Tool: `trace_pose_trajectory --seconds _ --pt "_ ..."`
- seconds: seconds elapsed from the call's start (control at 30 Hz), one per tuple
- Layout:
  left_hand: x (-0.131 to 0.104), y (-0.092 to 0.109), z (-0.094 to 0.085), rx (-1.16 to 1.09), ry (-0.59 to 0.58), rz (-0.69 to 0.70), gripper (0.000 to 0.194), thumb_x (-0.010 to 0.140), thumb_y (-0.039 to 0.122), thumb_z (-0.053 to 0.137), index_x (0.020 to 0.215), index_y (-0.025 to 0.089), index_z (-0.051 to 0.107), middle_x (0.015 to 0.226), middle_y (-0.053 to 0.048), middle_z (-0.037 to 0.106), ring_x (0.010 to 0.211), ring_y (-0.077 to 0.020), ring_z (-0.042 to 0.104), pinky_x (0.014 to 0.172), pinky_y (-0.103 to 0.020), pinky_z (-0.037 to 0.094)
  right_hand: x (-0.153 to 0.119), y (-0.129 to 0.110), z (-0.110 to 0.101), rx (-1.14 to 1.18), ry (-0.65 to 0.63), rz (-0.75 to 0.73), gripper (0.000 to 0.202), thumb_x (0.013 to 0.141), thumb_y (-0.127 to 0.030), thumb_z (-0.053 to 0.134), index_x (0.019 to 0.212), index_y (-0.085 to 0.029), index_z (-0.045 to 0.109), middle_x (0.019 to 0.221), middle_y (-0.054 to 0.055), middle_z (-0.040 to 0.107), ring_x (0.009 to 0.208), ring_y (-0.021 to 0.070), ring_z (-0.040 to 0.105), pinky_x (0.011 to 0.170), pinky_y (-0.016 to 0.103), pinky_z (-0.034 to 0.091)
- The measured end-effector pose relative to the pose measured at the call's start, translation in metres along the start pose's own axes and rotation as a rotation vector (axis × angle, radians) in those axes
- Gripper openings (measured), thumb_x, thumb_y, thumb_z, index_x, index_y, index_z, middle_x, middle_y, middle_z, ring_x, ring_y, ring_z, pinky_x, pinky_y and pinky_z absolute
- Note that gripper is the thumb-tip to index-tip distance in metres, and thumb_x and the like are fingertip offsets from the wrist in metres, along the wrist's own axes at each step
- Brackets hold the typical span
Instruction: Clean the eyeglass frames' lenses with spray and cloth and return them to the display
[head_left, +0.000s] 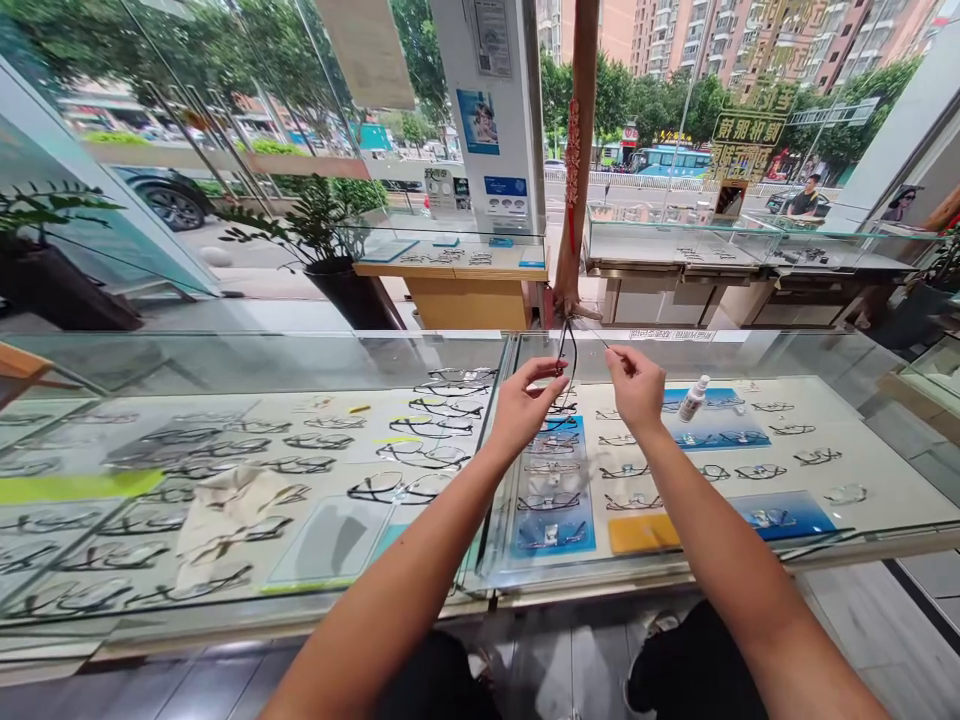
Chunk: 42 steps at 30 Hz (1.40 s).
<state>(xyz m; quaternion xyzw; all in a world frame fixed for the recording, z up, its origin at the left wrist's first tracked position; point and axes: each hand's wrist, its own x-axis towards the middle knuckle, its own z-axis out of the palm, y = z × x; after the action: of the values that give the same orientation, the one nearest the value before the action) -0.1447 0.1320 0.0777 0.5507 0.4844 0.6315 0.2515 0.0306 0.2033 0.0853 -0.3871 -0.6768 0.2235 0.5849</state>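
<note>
Both hands are raised over the glass display case, holding a thin, dark-framed pair of glasses between them. My left hand pinches the frame with thumb and fingertips. In the fingers of my right hand is the end of a thin temple arm. Right of that hand, a small white spray bottle stands on the case. A beige cloth lies crumpled at the left. Several pairs of glasses are laid out in rows under the glass.
The glass case spans the view, its front edge close to my body. A wooden post rises behind it. Beyond are a potted plant, more display counters and a seated person at the right.
</note>
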Motion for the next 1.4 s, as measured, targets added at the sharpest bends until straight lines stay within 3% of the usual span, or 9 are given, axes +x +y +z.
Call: trace_pose_trajectory --seconds 0.17,0.27,0.37,0.47,0.97,1.4 --pt "-0.002 -0.001 -0.001 0.051 -0.022 0.007 0.034 0.084 0.050 0.078 0.104 0.021 0.077 0.111 -0.010 0.080 0.105 -0.0241 0.075 0.083 -0.033 0.064 0.003 0.004 -0.004 -0.200 0.108 -0.088 0.034 0.102 -0.045 0.056 0.098 -0.021 0.079 0.071 0.002 0.068 0.067 0.0184 0.056 0.081 0.038 0.045" --pt "-0.003 -0.003 0.000 0.053 -0.043 0.010 0.034 0.085 0.050 0.078 0.103 0.022 0.078 0.110 -0.010 0.081 0.105 -0.0245 0.075 0.083 -0.034 0.064 0.004 0.005 -0.004 -0.160 0.167 -0.095 0.031 0.100 -0.045 0.059 0.115 -0.021 0.071 0.090 0.006 0.073 0.080 0.0222 0.060 0.090 0.042 0.047" --pt "-0.004 -0.006 0.001 0.052 -0.073 0.015 0.034 0.085 0.050 0.079 0.104 0.022 0.079 0.111 -0.011 0.081 0.103 -0.0246 0.076 0.083 -0.035 0.065 0.003 0.005 -0.002 -0.090 0.187 -0.108 0.046 0.093 -0.049 0.070 0.128 -0.023 0.058 0.115 0.011 0.071 0.100 0.0257 0.061 0.098 0.044 0.049" --pt "-0.005 -0.007 0.003 0.046 -0.099 0.017 0.034 0.085 0.049 0.080 0.104 0.021 0.078 0.111 -0.011 0.080 0.103 -0.0242 0.076 0.084 -0.036 0.065 0.000 0.006 0.001 -0.113 0.156 -0.133 0.058 0.087 -0.053 0.077 0.130 -0.025 0.051 0.127 0.013 0.066 0.109 0.0273 0.060 0.102 0.047 0.049" --pt "-0.006 -0.006 0.005 0.031 -0.097 0.043 0.035 0.086 0.049 0.081 0.106 0.021 0.077 0.111 -0.011 0.079 0.106 -0.0244 0.075 0.087 -0.037 0.065 -0.004 0.008 0.004 -0.205 0.119 -0.223 0.066 0.084 -0.057 0.080 0.131 -0.024 0.048 0.129 0.015 0.061 0.118 0.0319 0.059 0.107 0.053 0.048" --pt "-0.007 -0.004 0.006 0.015 0.001 0.070 0.035 0.085 0.049 0.081 0.106 0.022 0.076 0.112 -0.010 0.078 0.106 -0.0231 0.074 0.085 -0.033 0.065 -0.004 0.011 0.005 -0.333 0.127 -0.314 0.050 0.083 -0.022 0.062 0.130 -0.024 0.046 0.127 0.014 0.063 0.120 0.0320 0.060 0.106 0.053 0.048"
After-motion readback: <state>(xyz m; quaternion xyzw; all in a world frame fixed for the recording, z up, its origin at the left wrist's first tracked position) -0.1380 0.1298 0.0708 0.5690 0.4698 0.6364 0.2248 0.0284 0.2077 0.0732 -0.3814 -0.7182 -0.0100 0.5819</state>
